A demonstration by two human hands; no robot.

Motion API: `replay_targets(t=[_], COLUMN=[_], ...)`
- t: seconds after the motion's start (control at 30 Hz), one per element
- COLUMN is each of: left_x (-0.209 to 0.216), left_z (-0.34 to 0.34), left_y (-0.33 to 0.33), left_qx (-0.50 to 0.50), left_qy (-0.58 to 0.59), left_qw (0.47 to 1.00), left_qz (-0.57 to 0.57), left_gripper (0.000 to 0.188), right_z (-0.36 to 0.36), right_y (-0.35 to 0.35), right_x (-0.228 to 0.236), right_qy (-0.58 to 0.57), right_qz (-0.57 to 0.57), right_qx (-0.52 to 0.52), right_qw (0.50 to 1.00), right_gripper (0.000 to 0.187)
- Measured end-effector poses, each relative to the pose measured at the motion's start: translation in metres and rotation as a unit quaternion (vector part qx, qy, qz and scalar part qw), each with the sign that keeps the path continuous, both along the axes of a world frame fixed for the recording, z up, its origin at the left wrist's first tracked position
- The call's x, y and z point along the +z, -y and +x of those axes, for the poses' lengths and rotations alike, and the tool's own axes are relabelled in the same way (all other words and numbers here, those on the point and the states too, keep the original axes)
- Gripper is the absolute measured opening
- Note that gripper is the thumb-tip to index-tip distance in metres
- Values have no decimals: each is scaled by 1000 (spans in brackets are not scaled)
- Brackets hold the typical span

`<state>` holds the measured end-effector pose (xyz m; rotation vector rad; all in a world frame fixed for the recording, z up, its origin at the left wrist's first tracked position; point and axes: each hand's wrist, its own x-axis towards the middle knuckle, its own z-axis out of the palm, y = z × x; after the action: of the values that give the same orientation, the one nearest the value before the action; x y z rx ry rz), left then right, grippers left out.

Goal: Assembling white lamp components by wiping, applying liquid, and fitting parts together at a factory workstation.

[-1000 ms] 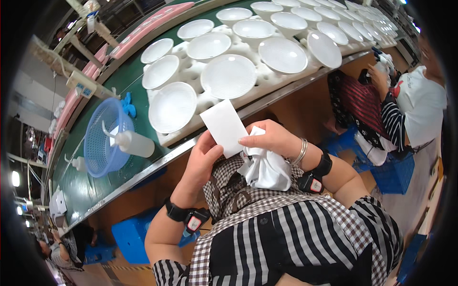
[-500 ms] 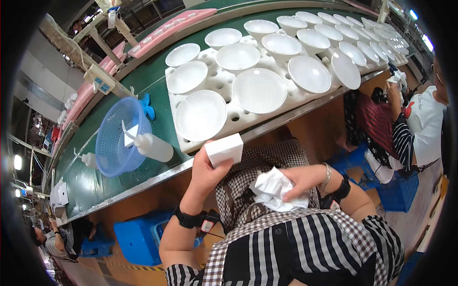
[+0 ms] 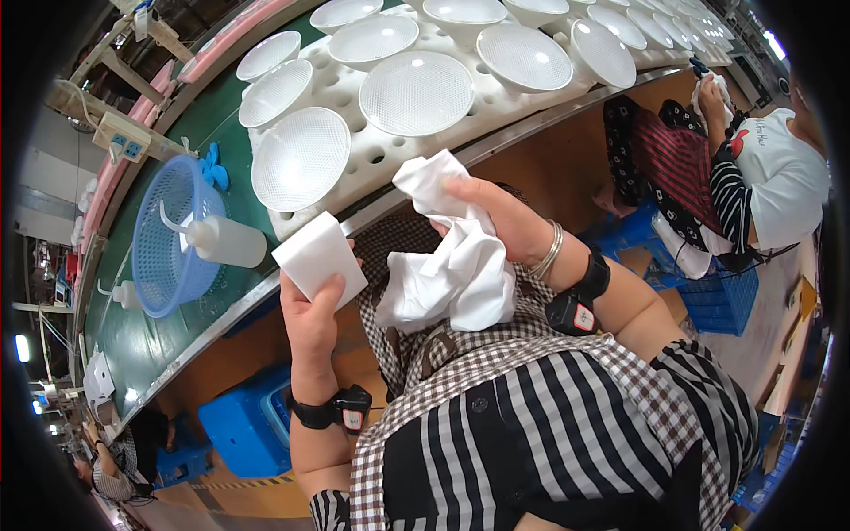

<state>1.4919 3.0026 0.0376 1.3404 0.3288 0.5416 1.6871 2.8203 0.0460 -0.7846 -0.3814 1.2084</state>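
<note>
A white sponge-like block (image 3: pixel 320 258) is pinched between the thumb and fingers of my left hand (image 3: pixel 310 320), just off the table's front edge. My right hand (image 3: pixel 506 217) grips a crumpled white cloth (image 3: pixel 456 274), one corner sticking up past the thumb and the rest hanging in folds over my lap. Block and cloth are apart. Beyond them, a white foam tray (image 3: pixel 376 181) with round holes carries rows of white cone-shaped lamps (image 3: pixel 416 93) with round, textured faces. The closest lamp (image 3: pixel 301 159) to my left hand sits at the tray's near left corner.
On the green tabletop (image 3: pixel 159 341), left of the tray, are a blue mesh basket (image 3: pixel 146 248), a white squeeze bottle (image 3: pixel 228 242) and a small blue fan-shaped piece (image 3: pixel 212 166). A blue stool (image 3: pixel 248 425) stands below. At right, a co-worker (image 3: pixel 770 177) sits near a blue crate (image 3: pixel 722 301).
My right hand has lifted the cloth forward from my lap, and it hangs more unfolded. In my left hand the block has turned, showing its broad face. The whole view has shifted.
</note>
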Motion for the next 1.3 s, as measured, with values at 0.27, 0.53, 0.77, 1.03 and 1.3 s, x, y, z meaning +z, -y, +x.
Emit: replay_targets(t=[0.27,0.53,0.77,1.03,1.3], left_x=[7,14,19,20,22], left_z=[-10,-3,-12,-33,-21], left_y=[-4,-16,-17,-19,-29], left_qx=[-11,19,46,83,63], left_qy=[4,72,85,103,114], left_qw=[998,994,992,989,990], left_qz=[-66,-77,-75,-62,-56], left_gripper=[47,55,55,57,53], right_z=[9,44,-6,-13,-5], right_y=[8,30,-25,-115,-178], right_x=[9,13,9,-5,-48], right_qy=[342,556,612,518,567], right_qz=[-180,-177,-124,-165,-140], right_qx=[-67,-95,-30,-100,-168], right_qw=[920,807,780,833,794], right_gripper=[23,61,71,67,56])
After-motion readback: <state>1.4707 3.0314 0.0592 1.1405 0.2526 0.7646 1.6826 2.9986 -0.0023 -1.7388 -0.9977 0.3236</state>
